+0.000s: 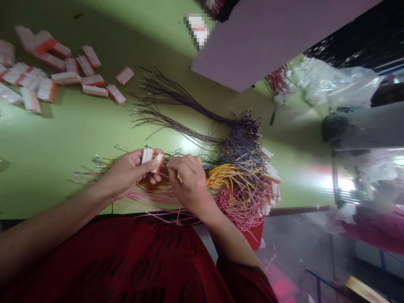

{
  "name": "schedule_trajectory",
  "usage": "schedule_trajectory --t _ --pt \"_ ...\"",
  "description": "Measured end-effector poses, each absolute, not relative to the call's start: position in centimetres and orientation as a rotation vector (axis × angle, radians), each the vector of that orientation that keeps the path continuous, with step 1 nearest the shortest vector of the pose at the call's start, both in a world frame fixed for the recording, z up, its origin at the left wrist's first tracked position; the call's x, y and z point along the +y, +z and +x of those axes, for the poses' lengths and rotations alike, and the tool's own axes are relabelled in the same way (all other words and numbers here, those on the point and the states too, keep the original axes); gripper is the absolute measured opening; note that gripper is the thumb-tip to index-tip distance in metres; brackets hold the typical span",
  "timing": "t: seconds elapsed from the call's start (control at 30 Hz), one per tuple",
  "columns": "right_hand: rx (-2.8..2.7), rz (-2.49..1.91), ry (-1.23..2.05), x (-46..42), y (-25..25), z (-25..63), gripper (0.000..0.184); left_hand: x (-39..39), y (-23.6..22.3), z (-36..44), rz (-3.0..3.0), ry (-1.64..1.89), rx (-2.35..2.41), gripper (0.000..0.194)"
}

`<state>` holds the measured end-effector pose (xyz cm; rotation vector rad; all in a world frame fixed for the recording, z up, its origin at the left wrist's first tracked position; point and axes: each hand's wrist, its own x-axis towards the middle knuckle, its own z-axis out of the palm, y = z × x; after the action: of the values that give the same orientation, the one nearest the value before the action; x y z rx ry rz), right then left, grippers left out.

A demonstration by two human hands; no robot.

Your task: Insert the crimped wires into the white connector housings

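Observation:
My left hand (128, 172) is closed around two white connector housings with orange sides, one housing (147, 155) beside the other housing (158, 163), with the thumb pressed over them. Just to their right, my right hand (189, 179) is closed in a pinch, fingertips close to the housings. A thin wire seems to run between its fingers; the exact grip is blurred. Beneath both hands lie yellow wires (221, 174) and pink wires (233, 202), their metal-tipped ends reaching out past my left wrist. Dark wires (202, 103) fan out just beyond.
Many white-and-orange connector housings (72, 78) lie loose at the far left of the green table (78, 126). More housings (272, 179) sit right of the wire bundle. A purple-grey panel (252, 42) overhangs the back. Clear plastic bags (341, 82) lie at the right, and a red container (254, 235) is below the table edge.

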<state>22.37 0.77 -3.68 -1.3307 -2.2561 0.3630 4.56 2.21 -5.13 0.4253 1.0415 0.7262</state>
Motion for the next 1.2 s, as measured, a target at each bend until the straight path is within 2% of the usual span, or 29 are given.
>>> schedule_trajectory --t 0.57,0.93,1.07,1.13,1.2 --pt "-2.271 -1.182 0.371 0.7 -4.6 22.3 0.018 2.1 -6.0 3.9 0.427 0.652 0.934 0.046" --pt "-2.267 -1.200 0.325 0.7 -5.2 22.1 0.017 2.1 -5.6 4.5 0.489 0.710 0.999 0.038" --pt "-2.192 -1.215 0.308 0.7 -4.4 22.4 0.013 2.1 -5.1 4.6 0.562 0.796 1.062 0.039" --pt "-2.203 -1.276 0.208 0.3 -3.8 22.0 0.005 2.0 -4.9 4.6 0.619 0.836 1.110 0.039" --pt "-2.262 -1.348 0.101 -0.3 -3.2 21.6 0.021 1.8 -4.6 4.7 0.672 0.862 1.136 0.038"
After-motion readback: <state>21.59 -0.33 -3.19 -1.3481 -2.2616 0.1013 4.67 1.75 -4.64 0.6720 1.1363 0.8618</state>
